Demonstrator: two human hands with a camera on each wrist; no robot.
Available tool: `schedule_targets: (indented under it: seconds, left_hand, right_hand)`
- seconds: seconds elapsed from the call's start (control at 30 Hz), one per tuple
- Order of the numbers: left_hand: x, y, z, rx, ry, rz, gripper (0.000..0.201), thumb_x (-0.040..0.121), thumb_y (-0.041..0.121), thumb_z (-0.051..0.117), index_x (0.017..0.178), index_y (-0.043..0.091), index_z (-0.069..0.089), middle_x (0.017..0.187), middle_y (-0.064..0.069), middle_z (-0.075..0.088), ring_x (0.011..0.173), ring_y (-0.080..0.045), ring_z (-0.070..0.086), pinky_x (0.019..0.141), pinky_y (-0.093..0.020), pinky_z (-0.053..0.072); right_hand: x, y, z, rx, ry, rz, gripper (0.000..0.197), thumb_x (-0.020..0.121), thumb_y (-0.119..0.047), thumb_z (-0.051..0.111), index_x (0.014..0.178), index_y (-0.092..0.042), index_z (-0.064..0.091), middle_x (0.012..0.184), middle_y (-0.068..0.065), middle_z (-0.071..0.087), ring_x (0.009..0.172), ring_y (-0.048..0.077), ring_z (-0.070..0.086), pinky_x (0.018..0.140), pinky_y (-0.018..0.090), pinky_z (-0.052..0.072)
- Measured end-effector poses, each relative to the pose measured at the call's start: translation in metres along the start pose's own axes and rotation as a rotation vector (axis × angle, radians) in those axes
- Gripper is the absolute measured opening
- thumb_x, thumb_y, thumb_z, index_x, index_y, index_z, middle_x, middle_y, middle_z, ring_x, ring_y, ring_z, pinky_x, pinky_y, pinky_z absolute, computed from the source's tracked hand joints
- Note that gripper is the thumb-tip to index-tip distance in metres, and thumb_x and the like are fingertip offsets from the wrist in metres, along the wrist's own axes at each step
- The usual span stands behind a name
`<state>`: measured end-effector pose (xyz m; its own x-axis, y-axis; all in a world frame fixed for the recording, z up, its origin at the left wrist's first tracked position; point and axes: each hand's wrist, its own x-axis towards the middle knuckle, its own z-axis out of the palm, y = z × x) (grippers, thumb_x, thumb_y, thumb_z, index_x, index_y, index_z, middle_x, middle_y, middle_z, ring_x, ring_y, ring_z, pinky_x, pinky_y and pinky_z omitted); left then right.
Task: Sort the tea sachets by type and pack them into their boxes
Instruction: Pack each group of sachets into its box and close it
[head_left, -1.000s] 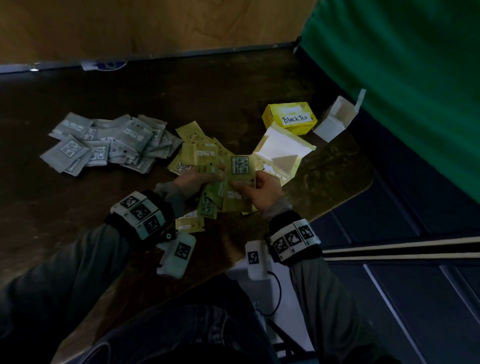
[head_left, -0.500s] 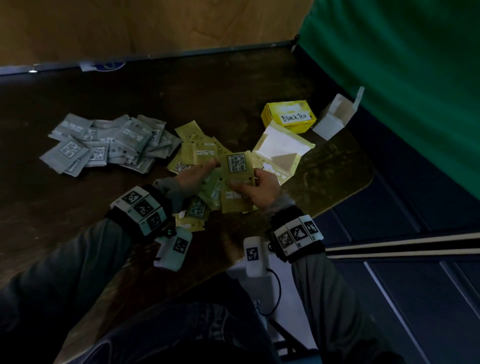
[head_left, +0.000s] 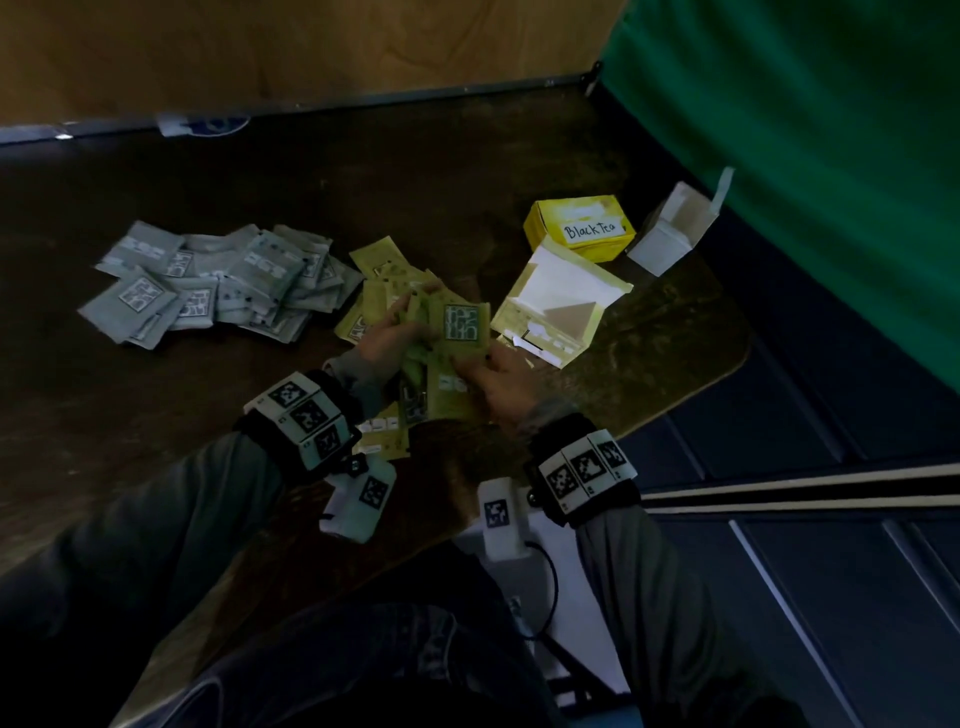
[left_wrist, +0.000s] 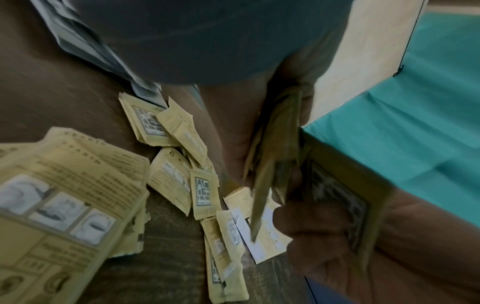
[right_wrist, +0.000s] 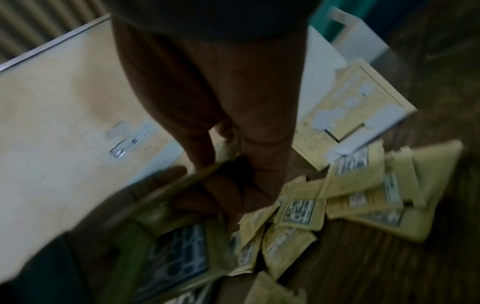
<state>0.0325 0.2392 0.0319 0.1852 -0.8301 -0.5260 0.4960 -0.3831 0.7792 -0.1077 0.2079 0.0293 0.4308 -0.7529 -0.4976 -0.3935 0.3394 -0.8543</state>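
The dark wooden worktop (head_left: 218, 426) carries everything, and the open yellow box (head_left: 558, 306) lying flat with its white lid raised serves as the landmark. Well to the left of that box spreads a heap of grey sachets (head_left: 208, 283), overlapping one another on the wood. Just behind the open box stands a closed yellow box labelled "Black Tea" (head_left: 579, 226), and to the right of that one sits a small white box (head_left: 670, 231) with its flap up, near the worktop's edge. Directly left of the open box lies a loose pile of yellow sachets (head_left: 382, 275), some face up with a dark printed square, some face down. Above that pile, both hands meet around a held stack of yellow sachets (head_left: 457, 353). The left hand (head_left: 387, 340) has its fingers curled round the stack's left side, the sachets fanned edge-on in the left wrist view. The right hand (head_left: 498, 382) pinches the stack's right side between thumb and curled fingers; the right wrist view is blurred.
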Motion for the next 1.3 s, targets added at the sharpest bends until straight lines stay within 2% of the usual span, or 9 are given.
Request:
schedule_targets:
  seconds: [0.17,0.43,0.57,0.7,0.87,0.93,1.03,1.2,1.3]
  left_hand:
    - [0.001,-0.009,0.002,0.095,-0.010,-0.038,0.052,0.079,0.005,0.067,0.127,0.008,0.049,0.101,-0.011,0.063,0.096,-0.031,0.060,0.075,-0.037,0.054]
    - [-0.003,0.001,-0.012,0.114,-0.069,0.025,0.044,0.088,-0.009,0.044,0.112,0.027,0.050,0.103,-0.004,0.060,0.090,-0.022,0.060,0.066,-0.028,0.057]
    - [-0.011,0.002,-0.002,0.085,-0.065,-0.065,0.026,0.094,0.016,0.046,0.117,0.012,0.057,0.119,-0.017,0.062,0.105,-0.033,0.060,0.087,-0.041,0.053]
    - [-0.020,-0.001,0.012,-0.014,-0.177,-0.141,0.043,0.097,0.047,0.032,0.099,0.017,0.064,0.084,-0.005,0.073,0.073,-0.018,0.071,0.055,-0.027,0.057]
    - [-0.025,-0.003,0.007,0.071,-0.176,-0.150,0.024,0.097,0.013,0.037,0.087,0.011,0.059,0.057,-0.001,0.069,0.048,-0.012,0.064,0.046,-0.017,0.052]
    - [-0.025,0.000,0.004,0.089,-0.141,-0.159,0.024,0.097,0.010,0.035,0.089,0.010,0.058,0.057,-0.001,0.068,0.057,-0.019,0.065,0.046,-0.016,0.051]
    - [-0.023,0.004,0.003,0.110,-0.089,-0.149,0.026,0.098,0.010,0.034,0.106,0.003,0.058,0.093,-0.016,0.061,0.088,-0.035,0.058,0.059,-0.022,0.052]
    - [-0.025,0.008,0.004,0.135,-0.027,-0.161,0.027,0.099,0.014,0.033,0.085,0.008,0.056,0.085,-0.012,0.055,0.084,-0.029,0.054,0.084,-0.038,0.046]
    - [-0.026,0.006,0.002,0.096,0.035,-0.131,0.029,0.099,0.016,0.031,0.088,0.007,0.057,0.085,-0.011,0.056,0.070,-0.018,0.060,0.061,-0.025,0.050]
  right_hand:
    - [-0.005,-0.009,-0.004,-0.341,-0.108,-0.074,0.044,0.092,-0.037,0.055,0.129,-0.013,0.049,0.123,0.010,0.061,0.109,0.027,0.060,0.095,0.043,0.048]
    - [-0.004,-0.021,-0.021,-0.052,0.282,-0.147,0.021,0.083,-0.022,0.071,0.089,-0.017,0.052,0.079,0.002,0.062,0.068,0.015,0.062,0.048,0.017,0.049]
    - [0.001,-0.018,-0.005,-0.094,0.371,-0.279,0.025,0.083,-0.018,0.070,0.084,-0.014,0.046,0.075,0.000,0.055,0.068,0.016,0.054,0.056,0.021,0.046]
    - [0.002,-0.005,0.009,-0.461,0.354,-0.438,0.016,0.081,-0.015,0.069,0.084,-0.011,0.053,0.090,0.011,0.054,0.080,0.023,0.051,0.062,0.018,0.038]
    - [-0.004,-0.008,-0.002,-0.556,0.249,-0.545,0.022,0.078,-0.010,0.065,0.098,-0.001,0.060,0.100,0.017,0.057,0.095,0.029,0.050,0.075,0.035,0.041]
    - [-0.009,-0.010,-0.003,-0.588,0.152,-0.585,0.023,0.081,-0.001,0.057,0.104,-0.001,0.061,0.106,0.017,0.059,0.102,0.032,0.053,0.085,0.033,0.042]
    - [-0.013,-0.012,-0.002,-0.583,0.102,-0.616,0.035,0.083,-0.005,0.043,0.112,0.001,0.061,0.112,0.020,0.058,0.106,0.031,0.054,0.088,0.024,0.038]
    - [-0.018,-0.019,0.000,-0.356,0.051,-0.576,0.036,0.088,-0.032,0.052,0.114,-0.009,0.062,0.115,0.002,0.056,0.111,0.016,0.053,0.088,0.033,0.046]
    - [-0.014,-0.016,0.000,-0.412,0.023,-0.606,0.031,0.083,-0.033,0.062,0.102,-0.009,0.066,0.117,0.004,0.056,0.109,0.012,0.051,0.087,0.028,0.045]
